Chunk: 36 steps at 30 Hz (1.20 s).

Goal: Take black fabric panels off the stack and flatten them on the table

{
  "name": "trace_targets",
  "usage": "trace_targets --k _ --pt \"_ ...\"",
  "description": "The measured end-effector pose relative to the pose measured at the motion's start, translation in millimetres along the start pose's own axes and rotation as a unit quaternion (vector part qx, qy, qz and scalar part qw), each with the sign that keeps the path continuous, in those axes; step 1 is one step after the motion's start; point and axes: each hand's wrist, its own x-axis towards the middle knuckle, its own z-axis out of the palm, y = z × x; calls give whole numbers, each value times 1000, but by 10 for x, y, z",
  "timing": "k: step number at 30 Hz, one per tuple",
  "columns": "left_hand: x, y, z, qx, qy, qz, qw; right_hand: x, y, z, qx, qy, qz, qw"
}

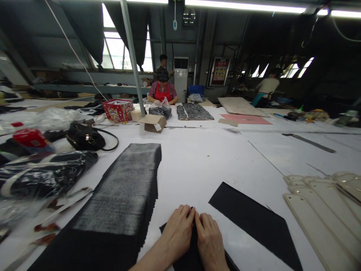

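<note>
Side by side at the bottom centre, my left hand [178, 228] and my right hand [209, 238] both grip a piece of black fabric [192, 246]. Their fingertips meet at its far end, and the fingers are closed on the cloth. Much of the piece is hidden beneath the hands. To the left stands a tall stack of black fabric pieces [113, 199], its top greyish over the far part. On the right a separate flat black fabric panel [254, 222] lies at a slant on the white table [186, 169].
Cream pattern boards [318, 210] overlap at the right edge. Plastic-wrapped dark goods [47, 175], a black handbag [86, 136] and a red-capped bottle [31, 137] crowd the left. Farther back are a cardboard box [153, 123], a long blade-like tool [310, 142] and a seated person [163, 90].
</note>
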Motion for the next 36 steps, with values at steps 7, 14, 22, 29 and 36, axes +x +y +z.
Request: trace_targets --k 7,14,22,29,36 --pt "27 -61 -218 0 43 -6 999 13 -27 -8 -23 -7 11 1000" --pt "10 -153 -88 18 38 66 997 81 -35 7 -1 -23 17 1000" --pt "-9 -138 -150 60 23 86 994 -44 41 -78 32 -24 19 999" --pt "40 -63 -190 88 10 105 991 -175 91 -123 45 -9 20 999" --pt "25 18 -142 131 -14 125 983 -357 166 -210 56 6 16 998"
